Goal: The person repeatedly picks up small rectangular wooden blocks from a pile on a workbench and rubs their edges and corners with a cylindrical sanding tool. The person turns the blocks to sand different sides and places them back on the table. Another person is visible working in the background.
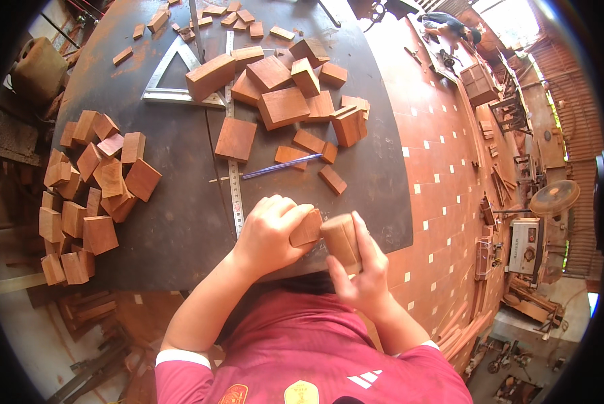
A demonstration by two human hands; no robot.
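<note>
Close to the table's near edge, my left hand (pixel 273 229) is closed around a small reddish-brown wooden block (pixel 307 229), one face turned to the right. Just beside it, my right hand (pixel 366 273) grips a tan, rounded block (pixel 341 240) between thumb and fingers. The two pieces are very close together; whether they touch, I cannot tell. Beyond my hands, a blue pen (pixel 282 165) lies across the table next to a steel ruler (pixel 235 195). A loose heap of wooden blocks (pixel 284 108) spreads out farther back.
The dark metal table (pixel 174 168) has more stacked blocks (pixel 100 232) along its left side. A metal triangle square (pixel 181 97) and small offcuts (pixel 238 17) lie toward the back. To the right are a tiled floor (pixel 430 195), a fan (pixel 554 196) and another person (pixel 447 28) far off.
</note>
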